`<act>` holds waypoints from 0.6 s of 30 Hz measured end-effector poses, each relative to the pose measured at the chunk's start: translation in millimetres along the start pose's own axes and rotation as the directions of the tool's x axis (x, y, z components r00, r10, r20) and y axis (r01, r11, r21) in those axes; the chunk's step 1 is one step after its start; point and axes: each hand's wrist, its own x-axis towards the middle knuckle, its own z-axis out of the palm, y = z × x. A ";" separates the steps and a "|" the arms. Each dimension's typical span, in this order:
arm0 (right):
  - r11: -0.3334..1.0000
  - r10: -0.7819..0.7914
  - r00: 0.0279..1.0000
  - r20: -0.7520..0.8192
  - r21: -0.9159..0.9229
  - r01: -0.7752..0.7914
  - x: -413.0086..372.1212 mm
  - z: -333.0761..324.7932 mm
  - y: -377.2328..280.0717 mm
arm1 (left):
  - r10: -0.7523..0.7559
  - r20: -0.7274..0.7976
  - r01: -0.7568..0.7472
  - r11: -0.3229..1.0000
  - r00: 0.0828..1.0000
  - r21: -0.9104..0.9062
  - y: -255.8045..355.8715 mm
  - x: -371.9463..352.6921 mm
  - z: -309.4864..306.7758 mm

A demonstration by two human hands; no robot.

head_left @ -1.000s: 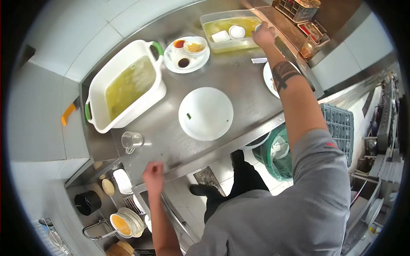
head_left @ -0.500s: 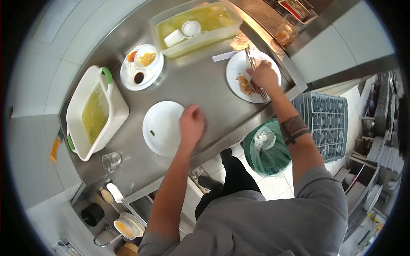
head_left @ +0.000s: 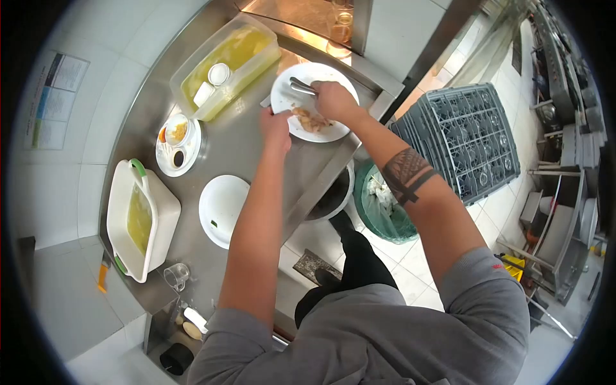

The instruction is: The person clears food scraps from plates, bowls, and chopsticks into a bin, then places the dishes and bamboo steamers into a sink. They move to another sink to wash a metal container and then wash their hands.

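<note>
A white plate (head_left: 333, 76) with food scraps (head_left: 309, 119) and cutlery (head_left: 300, 86) sits at the far end of the steel counter (head_left: 231, 151). My left hand (head_left: 276, 124) grips the plate's near rim. My right hand (head_left: 335, 101) lies over the plate, closed around the cutlery handles. Both arms reach across the counter from the lower right.
A clear tub (head_left: 226, 64) of yellowish liquid with small dishes stands beyond the plate. A saucer plate (head_left: 178, 146), an empty white plate (head_left: 221, 209), a white basin (head_left: 140, 221) and a glass mug (head_left: 176, 276) line the counter. A green-bagged bin (head_left: 385, 212) and grey rack (head_left: 462, 138) are at right.
My left hand left the empty white plate and moved to the rim of the scrap plate. My right hand stays over that plate with the cutlery. The view swung to the right.
</note>
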 end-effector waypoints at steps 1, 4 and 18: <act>0.997 -0.053 0.995 -0.090 0.060 0.058 -13.8 -12.1 -5.2 | 0.000 0.006 0.000 1.000 1.000 0.003 11.8 -10.6 6.4; 0.969 -0.136 0.954 -0.268 0.164 0.184 -63.2 -36.9 -19.7 | 0.210 0.049 -0.212 0.976 0.977 0.043 56.4 -52.7 27.6; 0.960 -0.232 0.948 -0.218 -0.210 0.187 -313.3 67.4 145.4 | 0.497 0.380 -0.626 0.605 0.780 0.492 51.3 -161.4 133.2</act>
